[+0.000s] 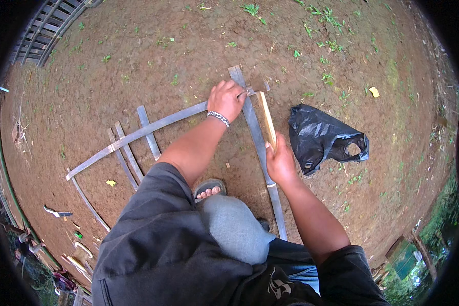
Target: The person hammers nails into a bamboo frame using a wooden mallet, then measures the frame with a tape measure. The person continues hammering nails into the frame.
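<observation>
A pale wooden handle is gripped near its lower end by the right hand, the fingers closed around it. Its long axis is directed away from the body and slightly leftward — nearly in line with the long grey strip just to its left — and its far end is brought close to the place where that strip is met by the crosswise strip. The crosswise strip is slanted from the lower left up to the right, its right part covered by the left hand. The left fingers are curled over the junction; whether anything small is pinched there cannot be told. Several shorter strips are laid below the crosswise strip, on the bare ground. A crumpled black plastic bag is seen to the right — well clear of the strips.
</observation>
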The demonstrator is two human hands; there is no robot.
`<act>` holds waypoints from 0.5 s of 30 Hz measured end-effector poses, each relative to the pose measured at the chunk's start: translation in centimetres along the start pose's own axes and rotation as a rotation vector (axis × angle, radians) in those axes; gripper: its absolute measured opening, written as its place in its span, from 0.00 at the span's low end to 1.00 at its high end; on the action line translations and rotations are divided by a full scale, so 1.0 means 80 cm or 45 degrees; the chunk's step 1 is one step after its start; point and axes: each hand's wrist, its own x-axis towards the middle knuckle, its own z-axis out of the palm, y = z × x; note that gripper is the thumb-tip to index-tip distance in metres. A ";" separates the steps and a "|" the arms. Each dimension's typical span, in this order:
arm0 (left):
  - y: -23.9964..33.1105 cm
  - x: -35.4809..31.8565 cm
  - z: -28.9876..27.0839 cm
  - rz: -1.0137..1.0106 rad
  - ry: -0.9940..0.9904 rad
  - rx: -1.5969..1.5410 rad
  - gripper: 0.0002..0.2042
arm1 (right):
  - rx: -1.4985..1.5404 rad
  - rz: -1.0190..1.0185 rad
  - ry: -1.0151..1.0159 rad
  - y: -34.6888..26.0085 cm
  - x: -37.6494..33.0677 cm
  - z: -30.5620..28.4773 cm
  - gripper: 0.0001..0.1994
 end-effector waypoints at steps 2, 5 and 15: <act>0.004 -0.002 -0.007 0.049 0.013 -0.044 0.10 | 0.044 -0.002 0.026 0.001 -0.007 -0.005 0.23; -0.008 -0.003 -0.015 0.093 -0.005 -0.043 0.15 | 0.089 -0.028 0.044 0.005 -0.027 -0.012 0.23; -0.007 -0.009 -0.024 0.018 -0.151 0.082 0.17 | 0.068 0.157 -0.119 0.011 -0.070 -0.013 0.23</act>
